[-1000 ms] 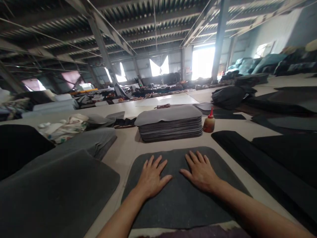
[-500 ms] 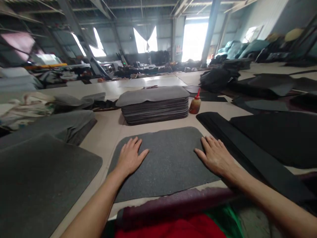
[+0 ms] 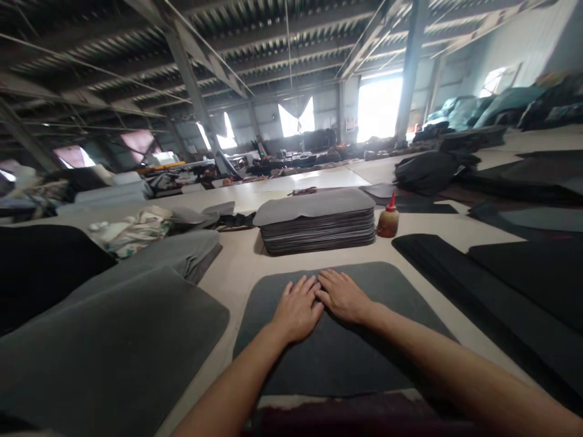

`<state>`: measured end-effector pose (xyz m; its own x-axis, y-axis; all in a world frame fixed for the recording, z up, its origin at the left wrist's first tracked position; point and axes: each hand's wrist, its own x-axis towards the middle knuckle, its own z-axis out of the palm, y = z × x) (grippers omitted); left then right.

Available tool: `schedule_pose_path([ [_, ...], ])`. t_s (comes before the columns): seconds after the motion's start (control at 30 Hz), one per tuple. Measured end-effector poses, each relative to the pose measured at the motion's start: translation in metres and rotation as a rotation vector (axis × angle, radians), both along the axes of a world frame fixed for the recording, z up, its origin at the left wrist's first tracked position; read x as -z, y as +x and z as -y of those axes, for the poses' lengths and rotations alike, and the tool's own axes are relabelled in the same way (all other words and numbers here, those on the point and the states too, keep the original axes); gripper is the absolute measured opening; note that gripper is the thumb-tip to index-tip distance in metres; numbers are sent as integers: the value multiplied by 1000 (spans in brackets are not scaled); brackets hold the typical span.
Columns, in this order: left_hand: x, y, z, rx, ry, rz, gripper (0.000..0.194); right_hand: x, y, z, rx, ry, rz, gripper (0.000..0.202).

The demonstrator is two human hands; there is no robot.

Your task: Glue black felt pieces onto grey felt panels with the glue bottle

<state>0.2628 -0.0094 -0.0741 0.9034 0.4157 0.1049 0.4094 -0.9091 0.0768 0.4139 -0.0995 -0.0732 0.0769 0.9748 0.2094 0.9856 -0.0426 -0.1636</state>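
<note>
Sheet of dark gray feltlike material [image 3: 337, 367] is on the table [image 3: 234, 255], with the left hand [image 3: 297, 308] and right hand [image 3: 345, 295] side by side on it, palms down, fingers stretched out and gripping nothing, probably to spread the pressure. From there a neat stack of gray sheets [image 3: 319, 227] is at 12 o'clock and a red-tipped squeeze bottle [image 3: 387, 223] at 1, parked out of the way I'd guess

The left hand [image 3: 298, 309] and right hand [image 3: 345, 295] lie close together on a dark gray sheet [image 3: 334, 367].
</note>
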Motion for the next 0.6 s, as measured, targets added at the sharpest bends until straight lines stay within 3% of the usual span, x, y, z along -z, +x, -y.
schedule_pose_path([
  [0.13,6,-4,-5,-41,3,17,56,14,0,-6,146,-12,11,64],
  [0.27,1,-32,-19,-131,8,-2,66,20,17,17,276,-37,37,74],
  [0.47,6,-119,-24,-226,28,-68,60,53,71,101,278,71,147,72],
  [0.6,5,-162,-8,-229,163,-77,55,55,97,154,217,235,205,64],
])
